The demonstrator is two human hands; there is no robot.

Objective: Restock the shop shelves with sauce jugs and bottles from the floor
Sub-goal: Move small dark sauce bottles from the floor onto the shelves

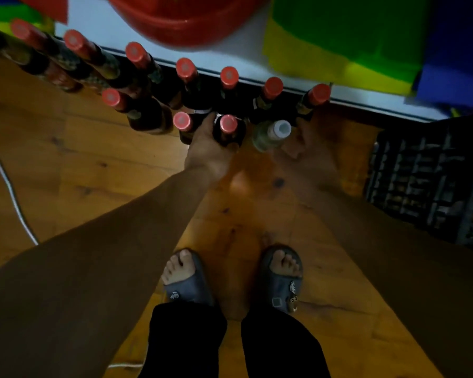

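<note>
Several dark sauce bottles with red caps (186, 68) stand in rows on the wooden floor against the base of a shelf. My left hand (206, 148) is wrapped around the body of one red-capped bottle (228, 124) in the front row. Beside it stands a clear bottle with a white cap (280, 129). My right hand (303, 144) is blurred, just right of the clear bottle, fingers curled toward it; whether it grips the bottle is unclear.
A white shelf edge (366, 100) runs along the top, with a red basin (191, 25) and green, yellow and blue packs (339, 42) above. A black plastic crate (426, 181) sits at the right. A white cord (8, 186) crosses the floor left. My sandalled feet (230, 276) stand below.
</note>
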